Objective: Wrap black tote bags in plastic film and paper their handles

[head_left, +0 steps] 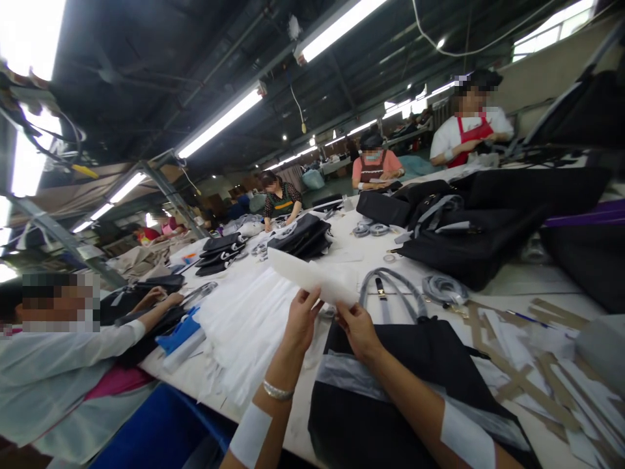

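Observation:
Between my two hands, above the white table (297, 404), is a white sheet (305, 270), thin and flat, perhaps paper or foam. My left hand (303, 316) pinches its lower edge with thumb and fingers. Close by on the right, my right hand (359, 329) grips the sheet's near corner. Under my right forearm lies a black bag (400, 397) with a strip of clear plastic across it. Its wrapped grey handles (395, 280) loop up beyond my right hand. A spread pile of white sheets (239, 332) lies to the left of my hands.
Black bags (469, 241) are heaped at the right, with coiled grey handles (444, 290) nearby. Cardboard and paper strips (537, 378) litter the right side. Folded black bags (300, 236) sit farther back. A co-worker (73, 365) sits close on the left; several others work across the table.

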### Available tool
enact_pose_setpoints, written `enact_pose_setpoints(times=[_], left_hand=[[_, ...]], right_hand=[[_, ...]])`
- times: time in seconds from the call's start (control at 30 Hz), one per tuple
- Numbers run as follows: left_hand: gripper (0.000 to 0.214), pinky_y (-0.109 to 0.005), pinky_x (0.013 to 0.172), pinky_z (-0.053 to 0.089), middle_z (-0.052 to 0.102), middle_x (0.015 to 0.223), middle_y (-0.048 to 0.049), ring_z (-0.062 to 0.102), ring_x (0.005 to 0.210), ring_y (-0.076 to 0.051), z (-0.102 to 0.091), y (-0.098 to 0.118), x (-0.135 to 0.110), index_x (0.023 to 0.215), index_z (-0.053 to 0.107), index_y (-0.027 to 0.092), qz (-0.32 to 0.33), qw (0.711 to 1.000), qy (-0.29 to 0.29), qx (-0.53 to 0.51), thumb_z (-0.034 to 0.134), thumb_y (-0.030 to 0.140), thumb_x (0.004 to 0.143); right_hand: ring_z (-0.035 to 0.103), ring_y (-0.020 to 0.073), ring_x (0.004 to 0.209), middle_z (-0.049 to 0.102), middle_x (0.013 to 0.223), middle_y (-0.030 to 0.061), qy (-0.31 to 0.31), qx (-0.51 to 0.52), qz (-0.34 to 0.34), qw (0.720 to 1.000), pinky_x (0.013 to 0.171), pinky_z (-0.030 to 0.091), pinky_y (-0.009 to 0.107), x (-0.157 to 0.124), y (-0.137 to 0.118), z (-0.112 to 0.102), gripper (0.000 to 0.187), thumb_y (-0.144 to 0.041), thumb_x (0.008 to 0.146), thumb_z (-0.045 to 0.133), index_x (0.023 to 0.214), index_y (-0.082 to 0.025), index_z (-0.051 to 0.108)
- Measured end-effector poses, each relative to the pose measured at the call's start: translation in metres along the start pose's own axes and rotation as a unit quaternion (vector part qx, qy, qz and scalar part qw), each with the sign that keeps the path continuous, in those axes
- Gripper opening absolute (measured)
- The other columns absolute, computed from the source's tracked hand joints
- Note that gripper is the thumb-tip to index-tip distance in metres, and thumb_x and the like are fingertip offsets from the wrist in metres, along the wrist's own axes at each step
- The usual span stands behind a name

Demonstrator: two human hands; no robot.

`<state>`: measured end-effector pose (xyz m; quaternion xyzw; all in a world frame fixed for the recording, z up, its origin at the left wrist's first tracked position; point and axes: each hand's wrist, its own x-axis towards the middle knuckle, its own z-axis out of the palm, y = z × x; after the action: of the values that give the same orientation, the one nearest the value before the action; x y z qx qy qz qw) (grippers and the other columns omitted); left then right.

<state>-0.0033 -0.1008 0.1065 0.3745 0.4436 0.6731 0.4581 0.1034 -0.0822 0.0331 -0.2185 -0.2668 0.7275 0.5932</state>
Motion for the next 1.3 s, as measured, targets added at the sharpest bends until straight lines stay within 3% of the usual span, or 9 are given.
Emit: enact_pose_setpoints(times=[0.17, 0.3, 0.4, 0.6, 0.7, 0.87, 1.13, 1.2, 1.3], left_hand=[[0.03, -0.041, 0.103, 0.045, 0.072, 0.112, -0.0077, 0.063, 0.111, -0.024, -0.017, 0.018, -0.007, 0.102, 0.07, 0.018, 0.169, 0.97, 0.024, 0.172, 0.074, 0.034, 0.077], [0.022, -0.042, 0.107, 0.044, 0.068, 0.123, -0.0042, 0.06, 0.119, -0.025, -0.028, 0.016, -0.022, 0.098, 0.074, 0.027, 0.281, 0.877, -0.056, 0.385, 0.068, 0.021, 0.079], [0.021, -0.043, 0.107, 0.045, 0.068, 0.123, -0.0032, 0.059, 0.121, -0.025, -0.031, 0.004, -0.034, 0.095, 0.074, 0.03, 0.298, 0.844, -0.1, 0.435, 0.062, 0.019, 0.082], [0.043, -0.04, 0.105, 0.048, 0.055, 0.142, -0.0066, 0.055, 0.127, -0.025, -0.004, -0.025, -0.055, 0.133, 0.057, 0.029, 0.271, 0.889, -0.053, 0.366, 0.058, 0.025, 0.09], [0.034, -0.04, 0.103, 0.048, 0.068, 0.123, -0.0069, 0.064, 0.113, -0.026, 0.025, -0.046, -0.056, 0.124, 0.065, 0.028, 0.185, 0.891, -0.193, 0.366, 0.061, 0.03, 0.09], [0.032, -0.043, 0.106, 0.043, 0.068, 0.123, -0.0091, 0.06, 0.118, -0.029, 0.087, -0.087, -0.035, 0.121, 0.068, 0.026, 0.181, 0.81, -0.382, 0.407, 0.061, 0.032, 0.09], [0.034, -0.039, 0.104, 0.046, 0.068, 0.123, -0.0096, 0.061, 0.116, -0.024, 0.163, -0.129, 0.012, 0.122, 0.066, 0.02, 0.26, 0.626, -0.588, 0.442, 0.043, 0.033, 0.1], [0.037, -0.039, 0.099, 0.049, 0.07, 0.12, -0.0094, 0.063, 0.111, -0.024, 0.166, -0.14, 0.017, 0.123, 0.065, 0.019, 0.252, 0.629, -0.581, 0.452, 0.041, 0.036, 0.101], [0.037, -0.034, 0.093, 0.051, 0.072, 0.116, -0.0085, 0.066, 0.105, -0.021, 0.16, -0.157, 0.016, 0.122, 0.064, 0.019, 0.263, 0.705, -0.518, 0.408, 0.039, 0.036, 0.102]], right_hand=[[0.065, 0.0148, 0.071, 0.071, 0.088, 0.0033, 0.01, 0.005, 0.063, 0.998, 0.067, 0.056, 0.028, 0.002, 0.0, -0.009, 0.045, -0.05, 0.066, 0.084, 0.094, -0.02, 0.067], [0.07, 0.0234, 0.085, 0.073, 0.095, 0.013, -0.12, 0.025, 0.185, 0.975, 0.074, 0.057, 0.038, -0.006, -0.01, -0.002, 0.067, -0.076, 0.082, 0.051, 0.099, -0.014, 0.067], [0.069, 0.0229, 0.086, 0.074, 0.09, 0.0085, -0.165, -0.03, 0.142, 0.976, 0.074, 0.056, 0.035, -0.011, -0.026, 0.008, 0.059, -0.07, 0.078, 0.062, 0.098, -0.015, 0.068], [0.067, 0.0165, 0.076, 0.073, 0.089, 0.0018, -0.073, -0.138, -0.051, 0.986, 0.071, 0.056, 0.03, -0.031, -0.104, 0.006, 0.046, -0.052, 0.073, 0.077, 0.103, -0.018, 0.069], [0.065, 0.0146, 0.071, 0.073, 0.089, 0.0004, 0.009, -0.242, -0.186, 0.952, 0.063, 0.053, 0.026, -0.051, -0.161, -0.023, 0.043, -0.051, 0.083, 0.068, 0.113, -0.02, 0.065], [0.068, 0.0189, 0.071, 0.073, 0.086, 0.0041, 0.241, -0.412, -0.247, 0.843, 0.059, 0.053, 0.028, -0.091, -0.221, -0.109, 0.041, -0.048, 0.087, 0.065, 0.117, -0.021, 0.062], [0.071, 0.0275, 0.093, 0.074, 0.108, 0.0054, 0.33, -0.264, -0.195, 0.885, 0.076, 0.061, 0.04, -0.125, -0.2, -0.173, 0.051, -0.039, 0.075, 0.078, 0.121, -0.028, 0.058], [0.071, 0.027, 0.097, 0.073, 0.11, 0.0048, 0.341, -0.228, -0.192, 0.892, 0.077, 0.062, 0.038, -0.124, -0.191, -0.173, 0.049, -0.041, 0.076, 0.077, 0.119, -0.028, 0.059], [0.07, 0.0246, 0.099, 0.074, 0.108, 0.0036, 0.362, -0.188, -0.198, 0.891, 0.081, 0.061, 0.037, -0.117, -0.177, -0.172, 0.05, -0.043, 0.076, 0.077, 0.119, -0.026, 0.059]])
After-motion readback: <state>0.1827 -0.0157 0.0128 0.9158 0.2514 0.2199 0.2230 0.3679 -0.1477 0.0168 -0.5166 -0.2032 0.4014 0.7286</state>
